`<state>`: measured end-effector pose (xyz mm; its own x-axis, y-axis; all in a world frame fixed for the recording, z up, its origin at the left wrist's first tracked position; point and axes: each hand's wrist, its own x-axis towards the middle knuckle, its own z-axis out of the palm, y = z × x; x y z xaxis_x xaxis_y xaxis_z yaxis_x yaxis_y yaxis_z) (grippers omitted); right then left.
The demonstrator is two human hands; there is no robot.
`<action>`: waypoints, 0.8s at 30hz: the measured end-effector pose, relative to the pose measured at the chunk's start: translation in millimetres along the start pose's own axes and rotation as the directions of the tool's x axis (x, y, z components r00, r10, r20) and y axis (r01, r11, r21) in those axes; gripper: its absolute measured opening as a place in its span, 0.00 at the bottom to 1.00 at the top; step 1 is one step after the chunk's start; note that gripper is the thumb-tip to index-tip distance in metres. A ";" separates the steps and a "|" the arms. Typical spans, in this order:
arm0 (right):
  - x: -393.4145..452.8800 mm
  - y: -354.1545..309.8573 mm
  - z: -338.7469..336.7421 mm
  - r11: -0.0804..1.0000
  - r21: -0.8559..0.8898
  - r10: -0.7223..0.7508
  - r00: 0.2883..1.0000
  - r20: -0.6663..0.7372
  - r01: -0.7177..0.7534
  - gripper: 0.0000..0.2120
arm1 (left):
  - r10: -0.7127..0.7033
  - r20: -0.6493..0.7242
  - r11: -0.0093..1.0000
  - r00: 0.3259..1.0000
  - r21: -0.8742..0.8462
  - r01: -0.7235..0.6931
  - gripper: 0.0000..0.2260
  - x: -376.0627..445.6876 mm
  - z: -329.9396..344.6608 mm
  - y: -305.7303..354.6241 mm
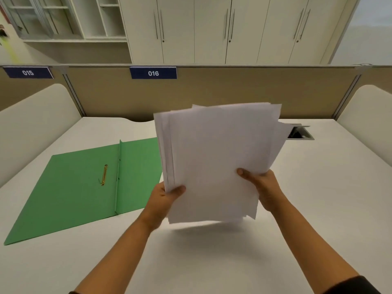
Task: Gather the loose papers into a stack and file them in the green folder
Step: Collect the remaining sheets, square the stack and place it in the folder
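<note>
- The left hand (164, 199) grips the sheaf of papers (214, 164) at its lower left edge, thumb curled over the front sheet; the other fingers are hidden behind the paper, so how they lie cannot be told.
- The right hand (264, 186) holds the lower right edge the same way, thumb laid across the front, the remaining fingers out of sight behind.
- The papers stand nearly upright between the two hands, lifted clear of the desk (212, 262), with a shadow beneath the bottom edge.
- The sheets are not yet squared: edges fan out along the left side and at the top right corner (a few stick out past the rest).
- The step in hand looks to be evening up the stack. It would go best with a loosened grip, so the sheets can slide, and the bottom edge tapped on the desk, then the side edge in turn.
- Too tight a pinch would likely hold the misalignment in place; too loose, and outer sheets may slip away.
- The green folder (84, 183) lies open and flat on the desk to the left of the papers, its brass fastener (104, 175) just left of the spine fold.
- Whether the sheets are punched for that fastener cannot be told from here.
</note>
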<state>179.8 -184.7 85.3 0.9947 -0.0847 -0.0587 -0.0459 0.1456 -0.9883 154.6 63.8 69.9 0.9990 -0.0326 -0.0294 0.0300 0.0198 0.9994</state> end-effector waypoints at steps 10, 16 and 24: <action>-6.1 -6.2 0.8 0.994 -0.015 -0.104 0.992 0.076 0.106 0.26 | 0.108 0.221 0.993 0.969 -0.072 -0.094 0.29 20.0 -16.5 35.3; -0.6 -21.4 0.6 0.985 -0.074 -0.137 0.967 0.216 0.156 0.29 | 0.175 0.234 0.983 0.956 -0.095 -0.156 0.31 21.9 -10.8 58.3; 0.3 -30.4 1.6 0.979 -0.102 -0.149 0.957 0.248 0.179 0.27 | 0.187 0.169 0.979 0.968 -0.120 -0.168 0.18 24.6 -5.0 68.2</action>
<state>181.6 -187.5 115.5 0.9817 0.1420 0.1266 0.1240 0.0268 -0.9919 181.4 69.3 137.3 0.9671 -0.1966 0.1615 -0.1344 0.1444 0.9804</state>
